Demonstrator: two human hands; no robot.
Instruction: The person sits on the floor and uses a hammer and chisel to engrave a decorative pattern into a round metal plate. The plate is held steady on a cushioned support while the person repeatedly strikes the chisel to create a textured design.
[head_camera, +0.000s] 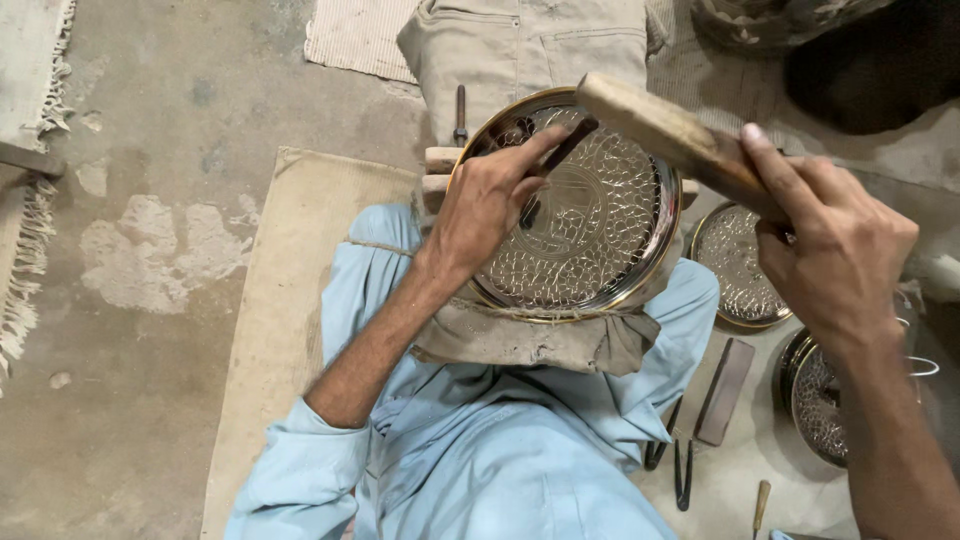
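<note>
Concrete floor (150, 300) is seen at left; at centre, a chisel (555, 165) is gripped by the left hand (490, 205) on the mostly engraved brass tray (600, 240), a wooden mallet (670, 135) clasped by the right hand (835, 250).

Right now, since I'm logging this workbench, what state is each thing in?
Left hand: closed on a thin dark chisel, tip on the plate.
Right hand: gripping a wooden mallet, raised over the chisel.
Large engraved plate: tilted on a cloth-padded block in the lap.
Smaller engraved plate: flat on the floor.
Sharpening stone: lying unused.
</note>
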